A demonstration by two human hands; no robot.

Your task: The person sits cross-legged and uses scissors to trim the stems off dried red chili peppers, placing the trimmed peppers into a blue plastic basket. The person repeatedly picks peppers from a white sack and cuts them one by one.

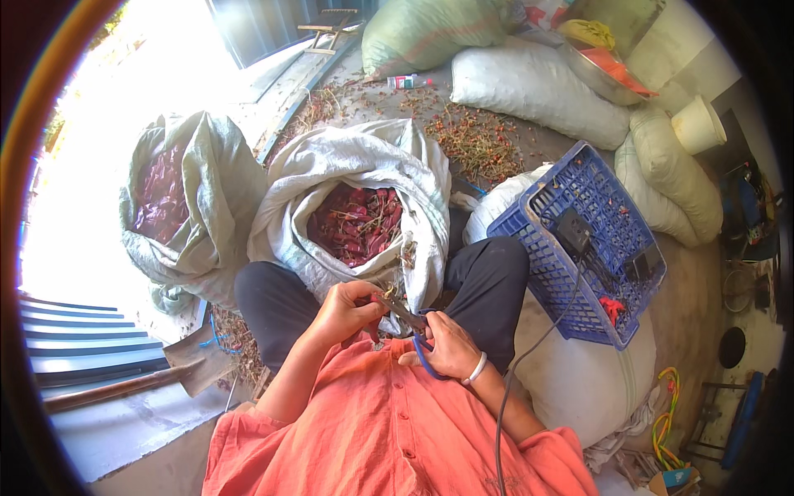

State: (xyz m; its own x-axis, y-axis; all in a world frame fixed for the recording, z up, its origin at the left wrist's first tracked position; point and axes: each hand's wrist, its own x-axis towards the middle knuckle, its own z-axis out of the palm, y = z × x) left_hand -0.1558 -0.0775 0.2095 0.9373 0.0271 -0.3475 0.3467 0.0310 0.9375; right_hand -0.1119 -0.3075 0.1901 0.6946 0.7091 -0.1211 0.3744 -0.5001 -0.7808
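Note:
In front of my chest my left hand (348, 310) pinches dried red chili peppers (374, 327). My right hand (451, 347) grips blue-handled scissors (423, 354), whose dark blades point up and left to the stem end of the chili by my left fingertips. Whether the blades touch the stem is hard to tell. Between my knees stands a white woven sack (366, 146) with a rolled rim, holding many dried red chilies (356, 226). Bits of stem cling to its near side.
Another woven sack (217, 180) of chilies stands at the left, above a shovel (201, 359). A blue plastic crate (539, 285) holding a black device with a cable is at my right. Filled sacks (533, 87), a plastic bottle (406, 81) and scattered stems (481, 146) lie beyond.

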